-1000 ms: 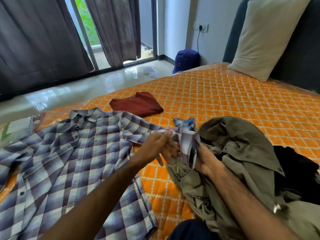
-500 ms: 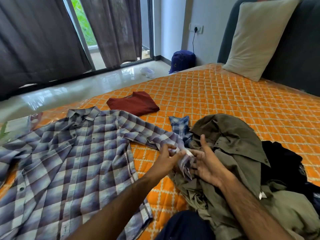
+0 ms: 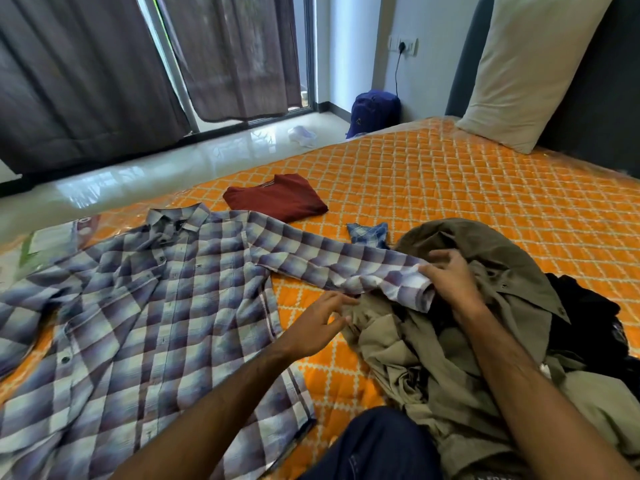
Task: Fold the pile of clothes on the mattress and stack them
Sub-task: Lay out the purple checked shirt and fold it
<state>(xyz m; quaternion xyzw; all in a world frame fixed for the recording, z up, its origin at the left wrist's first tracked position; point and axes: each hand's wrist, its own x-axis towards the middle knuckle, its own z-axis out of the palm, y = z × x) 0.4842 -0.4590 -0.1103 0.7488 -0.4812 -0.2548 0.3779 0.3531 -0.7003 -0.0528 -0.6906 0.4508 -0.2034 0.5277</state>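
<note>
On the orange quilted mattress (image 3: 450, 209), the plaid shirt (image 3: 145, 306) lies spread face up, collar toward the window, with its sleeve (image 3: 332, 265) stretched rightward onto the pile of clothes (image 3: 485, 306). I see my right hand (image 3: 450, 278) at the cuff, fingers curled and pinching the turned-back cuff edge against the olive garment (image 3: 398, 348) beneath. My left hand (image 3: 318, 323) hovers just below the sleeve, fingers spread and loose, gripping nothing.

Handling assessment: the shirt appears to be thin woven cloth, light and limp, with no stiffness except at the collar, cuff and button placket. It will drape and wrinkle wherever it is unsupported, and it may drag on the olive fabric under it. I judge the best holds to be the cuff seam and the shoulder seam, so the sleeve can be carried across the chest as one flat strip.

One maroon garment (image 3: 277, 199) lies already folded, beyond the shirt's collar. A small blue checked piece (image 3: 369, 233) sits just beside the pile's far edge. Black clothing (image 3: 581, 317) lies at the pile's right. A pillow (image 3: 533, 71) leans on the headboard.
</note>
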